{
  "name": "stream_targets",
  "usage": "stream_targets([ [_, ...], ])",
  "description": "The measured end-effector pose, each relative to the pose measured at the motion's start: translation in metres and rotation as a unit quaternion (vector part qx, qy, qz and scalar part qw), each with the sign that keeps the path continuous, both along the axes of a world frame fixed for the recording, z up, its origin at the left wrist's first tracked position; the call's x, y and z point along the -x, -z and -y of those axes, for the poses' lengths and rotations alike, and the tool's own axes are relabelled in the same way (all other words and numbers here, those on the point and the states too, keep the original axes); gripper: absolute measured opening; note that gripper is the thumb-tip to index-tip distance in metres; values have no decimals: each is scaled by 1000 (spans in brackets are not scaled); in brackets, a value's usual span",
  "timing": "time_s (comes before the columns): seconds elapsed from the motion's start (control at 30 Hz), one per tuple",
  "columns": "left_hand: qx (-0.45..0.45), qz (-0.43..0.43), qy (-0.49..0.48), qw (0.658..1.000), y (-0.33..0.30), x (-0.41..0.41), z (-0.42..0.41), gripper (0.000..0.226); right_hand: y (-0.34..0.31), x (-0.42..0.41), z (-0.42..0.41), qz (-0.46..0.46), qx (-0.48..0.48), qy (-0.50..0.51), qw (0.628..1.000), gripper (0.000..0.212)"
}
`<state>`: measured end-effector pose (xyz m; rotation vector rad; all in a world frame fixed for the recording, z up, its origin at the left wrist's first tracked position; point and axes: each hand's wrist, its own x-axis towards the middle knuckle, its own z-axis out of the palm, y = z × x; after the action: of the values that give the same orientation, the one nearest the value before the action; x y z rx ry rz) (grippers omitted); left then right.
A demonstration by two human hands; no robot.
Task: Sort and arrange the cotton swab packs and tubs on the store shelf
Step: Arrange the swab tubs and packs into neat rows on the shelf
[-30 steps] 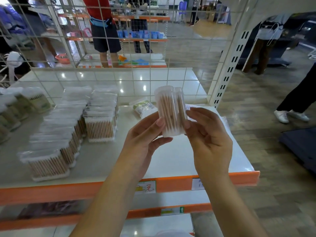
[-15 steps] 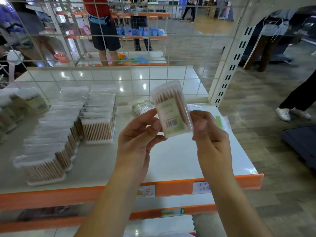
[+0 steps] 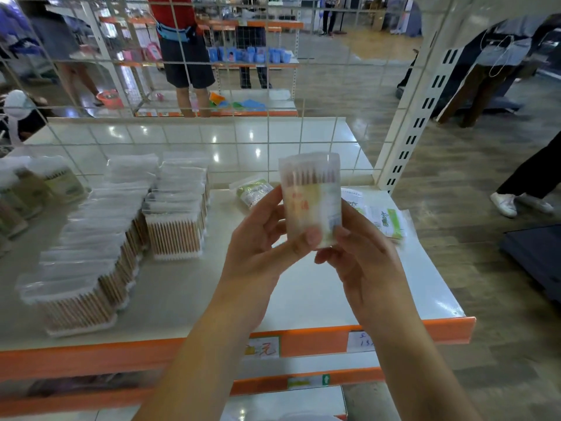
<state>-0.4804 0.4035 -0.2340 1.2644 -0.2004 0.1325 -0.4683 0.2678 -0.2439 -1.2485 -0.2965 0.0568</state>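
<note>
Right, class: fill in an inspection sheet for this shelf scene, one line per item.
Surface: white shelf, orange front edge.
Job's things: clear swab tub held upright above the shelf; swab packs in rows at left; green-labelled packs lying flat at right.
Clutter: small green packet lying near the back.
Hands: left hand and right hand both grip the tub.
Cables: nothing seen.
Surroundings: wire grid behind; people beyond.
</note>
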Motion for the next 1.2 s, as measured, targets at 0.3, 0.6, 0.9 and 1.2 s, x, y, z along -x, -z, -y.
stream_targets([
  [0.3, -99, -16, -32, 994, 7, 6, -11, 61, -8, 4, -7, 56, 119, 47, 990, 48],
  [0.6, -141, -24, -6, 990, 3, 12, -57, 68, -30, -3, -26, 178, 326, -9, 928, 81],
  [0.9, -296, 3, -69, 953, -20, 25, -127, 68, -48, 9, -94, 204, 311, 46, 927, 58],
  [1.2, -428, 8, -251, 868, -35, 49, -257, 61, -68, 3, -213, 231, 286, 6, 930, 60],
])
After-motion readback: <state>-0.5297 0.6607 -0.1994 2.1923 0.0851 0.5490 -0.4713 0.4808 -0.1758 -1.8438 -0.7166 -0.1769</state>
